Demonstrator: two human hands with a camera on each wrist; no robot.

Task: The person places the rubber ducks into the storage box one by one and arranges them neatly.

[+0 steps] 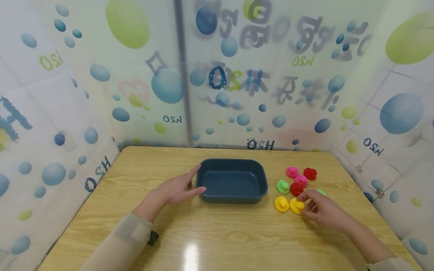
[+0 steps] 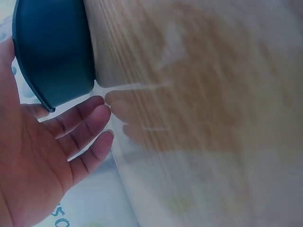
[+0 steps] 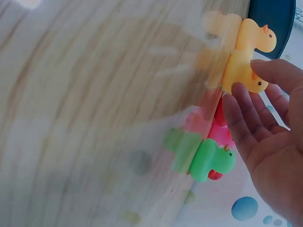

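A dark blue rectangular bin (image 1: 232, 180) stands on the table. My left hand (image 1: 176, 188) is at its left end, thumb at the front rim and index finger at the back corner. In the left wrist view the other fingers hang relaxed beside the bin's wall (image 2: 54, 52). My right hand (image 1: 325, 212) pinches a yellow rubber duck (image 1: 296, 206) between thumb and fingertips, the duck low at the tabletop. A second yellow duck (image 1: 281, 204) sits just left of it. In the right wrist view a green duck (image 3: 208, 161) lies beyond the fingers.
Behind the right hand is a loose group of ducks: a green duck (image 1: 283, 186), a red duck (image 1: 296, 189), pink ducks (image 1: 292, 172) and another red duck (image 1: 310, 173). A patterned curtain (image 1: 217, 113) surrounds the wooden table (image 1: 217, 233) at the back and sides.
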